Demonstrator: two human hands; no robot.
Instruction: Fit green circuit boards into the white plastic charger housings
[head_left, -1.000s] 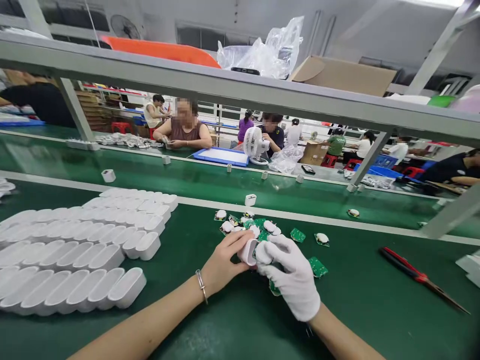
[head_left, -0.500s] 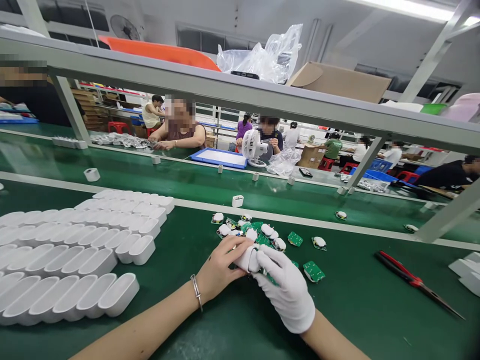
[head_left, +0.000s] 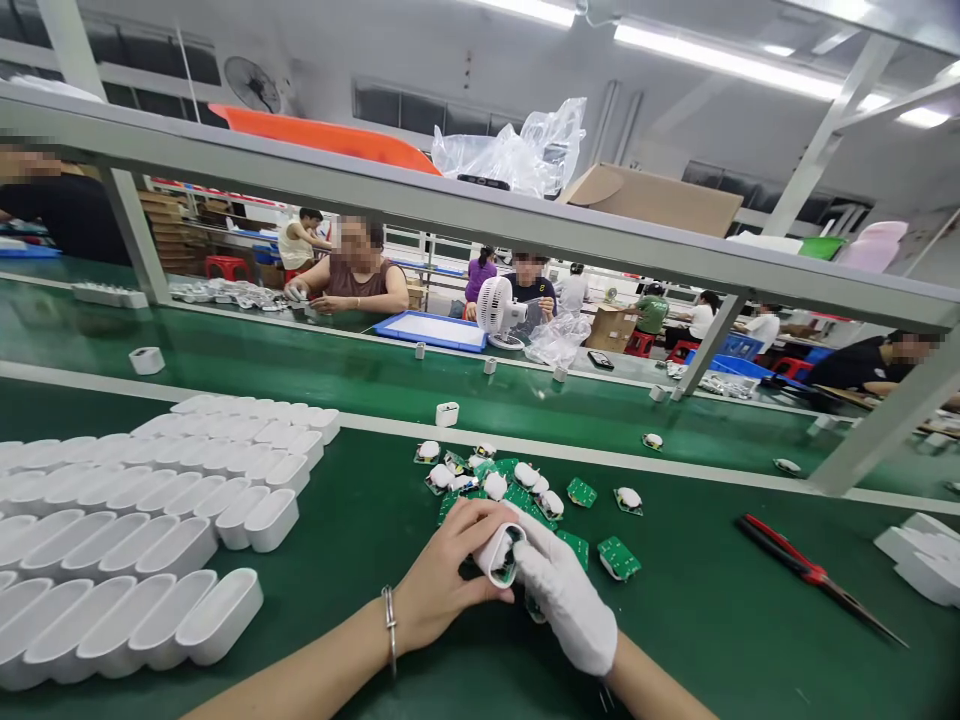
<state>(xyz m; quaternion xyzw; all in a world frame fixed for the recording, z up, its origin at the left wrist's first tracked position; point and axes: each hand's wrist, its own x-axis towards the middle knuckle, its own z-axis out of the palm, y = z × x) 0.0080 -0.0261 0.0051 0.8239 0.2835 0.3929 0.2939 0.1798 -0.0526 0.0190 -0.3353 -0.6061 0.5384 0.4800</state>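
Observation:
My bare left hand (head_left: pixel 439 575) is wrapped around a small white oval housing (head_left: pixel 501 553), its open end facing right. My right hand (head_left: pixel 562 598), in a white glove, presses a green circuit board into that opening with pinched fingers. Just beyond both hands lies a pile of green circuit boards with white domes (head_left: pixel 504 480) on the green mat. Rows of empty white oval housings (head_left: pixel 150 520) lie side by side to the left.
Red-handled pliers (head_left: pixel 806 572) lie on the mat at right, with white parts (head_left: pixel 919 555) at the far right edge. A conveyor belt (head_left: pixel 337 365) carrying single white housings runs beyond the mat. Other people sit at the opposite bench. A metal shelf beam (head_left: pixel 480 215) spans overhead.
The camera tilted up, so everything sits lower in view. My hands stayed together on the housing; its open end now shows a board inside under the gloved fingers.

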